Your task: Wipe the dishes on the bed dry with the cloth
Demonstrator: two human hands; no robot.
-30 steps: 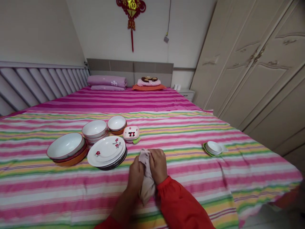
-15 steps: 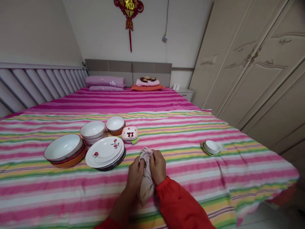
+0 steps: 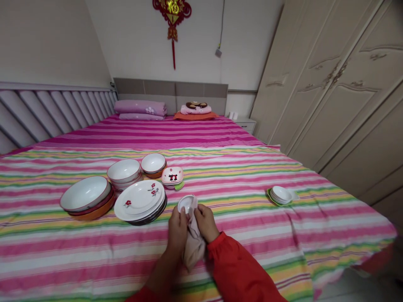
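Note:
A small white dish is held up between my hands, its inner face partly showing. My left hand grips its near left side, thumb over the rim. My right hand is closed on a pale pinkish cloth at the dish's right edge, and the cloth hangs down between my wrists. Just beyond sits a short stack of small pink-rimmed dishes with a green piece at its side. Left of my hands is a stack of plates, the top one white with red flowers.
Stacks of large bowls, medium bowls and small bowls stand at left on the striped bedspread. Small white dishes are stacked at right. Folded bedding lies by the headboard; a wardrobe stands right.
The white dish, covered by the cloth before, now shows its inside above my left hand. My right hand has shifted slightly down and left with the cloth.

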